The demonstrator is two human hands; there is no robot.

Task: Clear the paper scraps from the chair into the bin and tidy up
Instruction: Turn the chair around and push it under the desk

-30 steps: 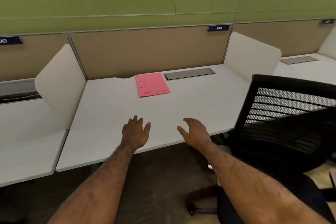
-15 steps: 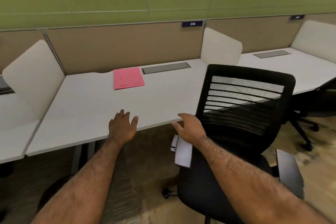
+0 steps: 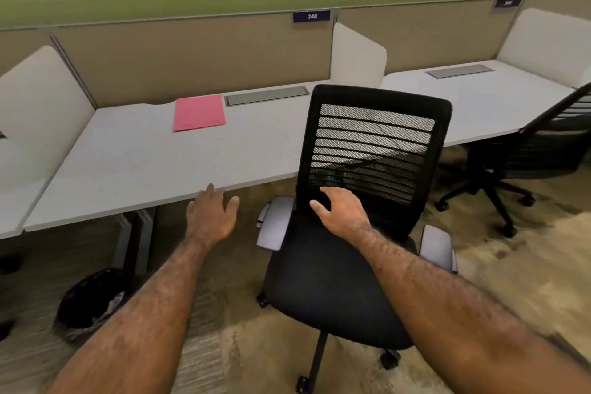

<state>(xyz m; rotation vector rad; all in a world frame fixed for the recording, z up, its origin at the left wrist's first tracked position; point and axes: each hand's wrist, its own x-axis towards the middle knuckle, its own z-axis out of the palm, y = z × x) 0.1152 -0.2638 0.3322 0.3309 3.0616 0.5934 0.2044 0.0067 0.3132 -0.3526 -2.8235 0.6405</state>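
A black-lined bin [image 3: 91,305] stands on the floor under the desk at about eight o'clock, with something pale and crumpled showing at its right inner edge; blur hides what it is. The black chair [image 3: 339,272] sits at centre, mesh back upright toward twelve o'clock, its seat dark and bare where it shows. A small white paper scrap [image 3: 263,215] peeks out just beyond the chair's grey left armrest [image 3: 275,223], at about nine o'clock from the right hand [image 3: 342,211] and three o'clock from the left hand [image 3: 213,214], between the two and touched by neither. The right hand is spread wide, palm down, holding nothing, over the seat at the foot of the backrest. The left hand is also spread and empty, near the front edge of the white desk [image 3: 144,163]. A pink folder [image 3: 199,112] lies flat toward the desk's back at eleven o'clock. Tan partitions, a green wall and a second black chair [image 3: 527,157] at two o'clock frame the carpeted room.
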